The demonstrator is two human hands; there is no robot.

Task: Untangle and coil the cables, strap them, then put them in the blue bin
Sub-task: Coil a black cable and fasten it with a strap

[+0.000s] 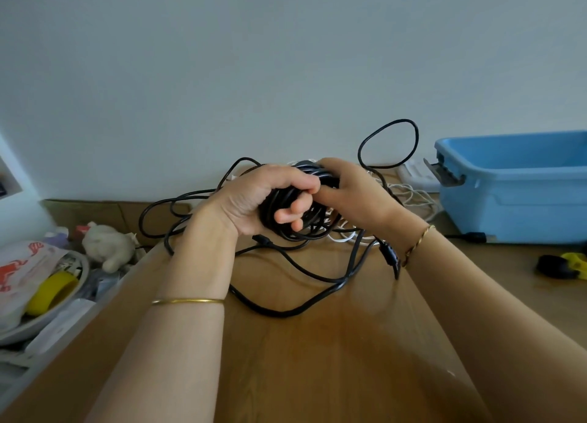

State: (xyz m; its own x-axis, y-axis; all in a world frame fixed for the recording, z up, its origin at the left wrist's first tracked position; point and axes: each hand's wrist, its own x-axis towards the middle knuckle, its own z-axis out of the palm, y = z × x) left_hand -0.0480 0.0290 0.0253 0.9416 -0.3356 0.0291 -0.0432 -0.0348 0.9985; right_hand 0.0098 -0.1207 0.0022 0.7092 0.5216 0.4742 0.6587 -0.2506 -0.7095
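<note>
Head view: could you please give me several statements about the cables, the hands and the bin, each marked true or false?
1. The left hand and the right hand both grip the black cable. True.
2. A white cable lies on the table beneath the black tangle. True.
3. The blue bin stands at the right. True.
4. The black cable is neatly coiled and strapped. False: loose loops sprawl over the table.
5. The white cable is inside the blue bin. False: it lies on the table.
6. The right hand rests flat on the table. False: it curls round the cable.
</note>
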